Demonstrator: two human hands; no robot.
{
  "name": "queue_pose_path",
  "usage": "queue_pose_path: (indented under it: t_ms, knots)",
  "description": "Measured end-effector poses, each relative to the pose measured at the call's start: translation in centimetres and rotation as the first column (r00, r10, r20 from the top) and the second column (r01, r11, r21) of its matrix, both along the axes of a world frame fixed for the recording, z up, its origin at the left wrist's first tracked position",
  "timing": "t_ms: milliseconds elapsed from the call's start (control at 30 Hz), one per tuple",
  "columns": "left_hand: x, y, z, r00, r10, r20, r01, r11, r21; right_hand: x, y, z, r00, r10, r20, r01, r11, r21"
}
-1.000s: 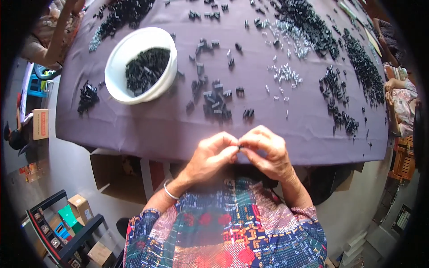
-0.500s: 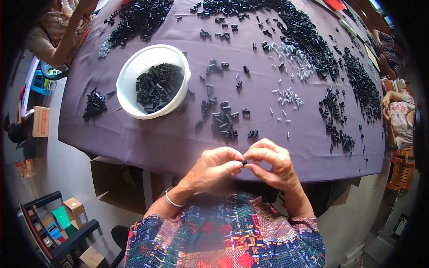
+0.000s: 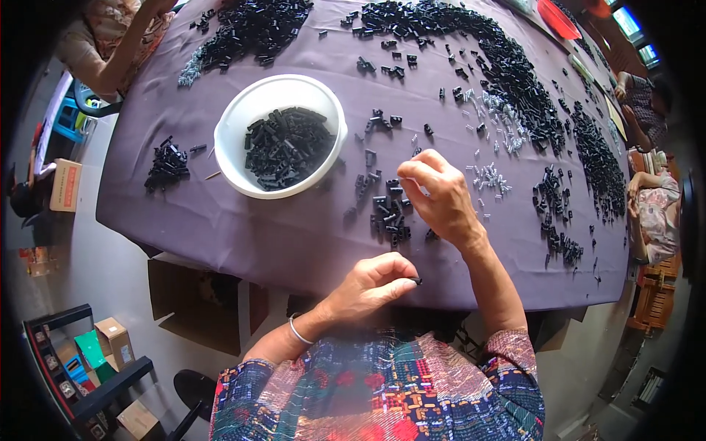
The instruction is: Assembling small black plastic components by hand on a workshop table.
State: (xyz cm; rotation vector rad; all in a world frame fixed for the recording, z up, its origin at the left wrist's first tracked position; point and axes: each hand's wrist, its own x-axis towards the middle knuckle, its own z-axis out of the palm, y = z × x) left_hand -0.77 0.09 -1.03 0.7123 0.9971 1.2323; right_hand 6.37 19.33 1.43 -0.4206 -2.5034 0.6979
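Observation:
My left hand [image 3: 376, 285], with a pale bracelet at its wrist, is at the table's near edge. Its thumb and forefinger pinch a small black plastic piece [image 3: 417, 281], mostly covered by the fingertips. Farther forward, my right hand [image 3: 443, 197] hovers over the table with bent fingers apart, and no piece shows in it. Just left of it lies a loose cluster of small black plastic pieces [image 3: 390, 217]. Small clear plastic pieces [image 3: 491, 178] are scattered to its right.
A white bowl [image 3: 226, 151] of black tubular pieces stands left of centre, beside a small black pile [image 3: 168, 163]. Bigger black heaps [image 3: 515, 81] cover the far and right parts of the purple tablecloth [image 3: 198, 228]. Other people sit at the left [image 3: 110, 51] and right [image 3: 654, 206].
My right hand has parted from my left and reached forward over the table. The left still pinches the black piece. The whole view has shifted slightly.

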Motion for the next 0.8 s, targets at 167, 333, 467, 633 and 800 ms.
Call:
queue_pose_path:
  t_ms: [167,333,467,633,800]
  knots:
    - [0.0,0.0,-0.4,0.999,0.015,0.032,-0.016,1.000,0.018,-2.4,0.7,-0.8,0.986,0.023,0.162,-0.022,1.000,-0.009]
    - [-0.1,-0.1,-0.3,0.997,0.016,0.072,-0.016,1.000,-0.002,-3.6,0.9,-1.5,0.962,0.071,0.264,-0.078,0.997,0.016]
    - [-0.1,-0.1,-0.3,0.997,0.011,0.079,-0.012,1.000,0.005,-2.9,0.9,-1.1,0.956,0.030,0.292,-0.054,0.996,0.074]
    - [-0.1,0.0,-0.3,0.997,0.023,0.075,-0.023,1.000,-0.002,-0.2,0.8,0.4,0.995,-0.005,0.096,0.013,0.997,-0.077]
    - [0.1,0.0,0.1,0.996,0.064,0.062,-0.060,0.996,-0.066,3.9,-1.5,1.5,0.990,-0.034,0.140,0.109,0.809,-0.578]
